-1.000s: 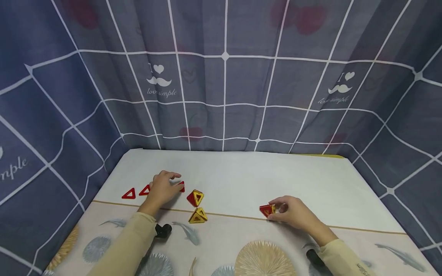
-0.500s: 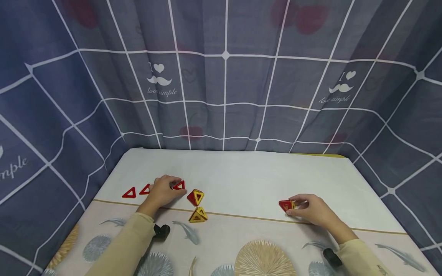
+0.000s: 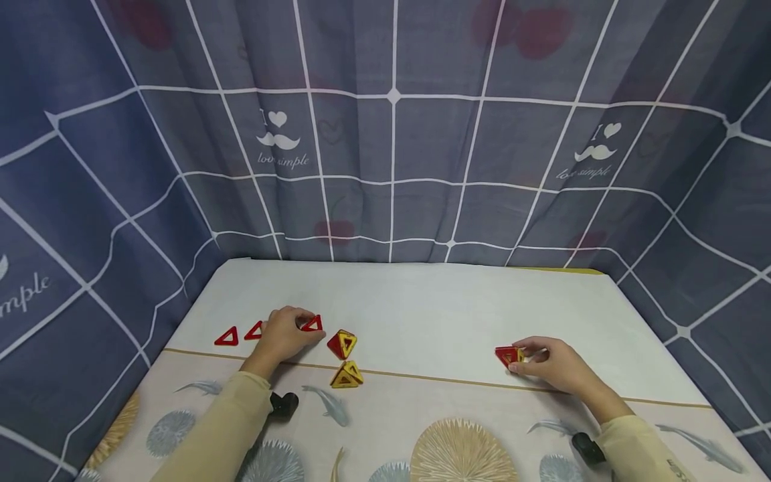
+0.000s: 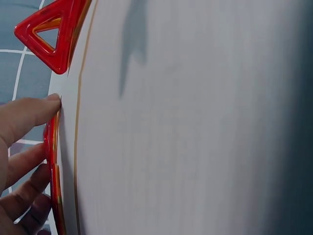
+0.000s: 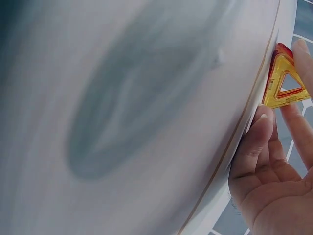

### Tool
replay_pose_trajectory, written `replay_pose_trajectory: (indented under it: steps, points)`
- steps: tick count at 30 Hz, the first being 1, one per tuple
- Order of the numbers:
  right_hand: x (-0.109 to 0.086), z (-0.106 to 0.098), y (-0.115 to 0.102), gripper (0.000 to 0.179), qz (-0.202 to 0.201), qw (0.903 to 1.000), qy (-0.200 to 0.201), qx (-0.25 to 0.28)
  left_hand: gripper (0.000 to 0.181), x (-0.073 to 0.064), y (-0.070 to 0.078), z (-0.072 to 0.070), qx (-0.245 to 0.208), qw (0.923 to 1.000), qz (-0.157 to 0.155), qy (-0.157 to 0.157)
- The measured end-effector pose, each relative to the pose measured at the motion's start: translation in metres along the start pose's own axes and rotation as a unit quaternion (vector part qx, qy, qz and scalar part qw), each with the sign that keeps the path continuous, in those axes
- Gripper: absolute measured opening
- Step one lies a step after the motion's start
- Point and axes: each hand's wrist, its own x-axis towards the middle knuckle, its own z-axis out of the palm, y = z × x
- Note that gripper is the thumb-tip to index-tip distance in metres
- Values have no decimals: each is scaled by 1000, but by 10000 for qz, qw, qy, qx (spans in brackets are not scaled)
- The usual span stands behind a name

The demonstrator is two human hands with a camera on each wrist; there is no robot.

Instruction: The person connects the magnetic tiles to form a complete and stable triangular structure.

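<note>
My left hand (image 3: 286, 335) pinches a red triangular magnetic tile (image 3: 318, 327) by its edges, flat on the white tabletop. In the left wrist view, the thumb and a finger sit at that red tile (image 4: 51, 139), seen almost edge-on. My right hand (image 3: 557, 365) grips a small red-and-yellow pyramid of magnetic tiles (image 3: 506, 355) between thumb and fingers, on or just over the table. The right wrist view shows the pyramid's yellow side (image 5: 276, 81). Another red-and-yellow pyramid (image 3: 337, 346) stands right of my left hand, with a yellow pyramid (image 3: 345, 379) just in front.
Two more red triangular tiles (image 3: 227, 338) (image 3: 253, 331) lie flat left of my left hand. A patterned cloth (image 3: 373, 428) covers the near part of the white table (image 3: 421, 308). Behind and at both sides hangs a blue-grey checked curtain (image 3: 361, 154).
My right hand has moved right with the red-and-yellow pyramid, slowing over the last half second. My left thumb and fingers have closed around the red tile. The other pieces stayed put.
</note>
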Motion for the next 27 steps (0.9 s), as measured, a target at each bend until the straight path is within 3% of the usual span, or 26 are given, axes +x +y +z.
replay_pose_trajectory:
  steps: [6,9,13,19,27]
  points:
    - [0,0,-1,56,29,9999,-38,131,54,-1,5,-6,-301,9993,-157,165]
    - [0,0,-1,56,48,9999,-27,97,58,-2,10,-9,-479,9985,-94,237]
    - [0,1,0,57,65,9999,-14,85,62,-6,22,-13,-770,9961,220,380]
    - [0,1,1,58,97,9999,-31,94,55,-18,51,-19,-1308,9880,638,522]
    - [1,2,2,58,78,9999,1,67,51,-36,85,-13,-1456,9743,1552,744]
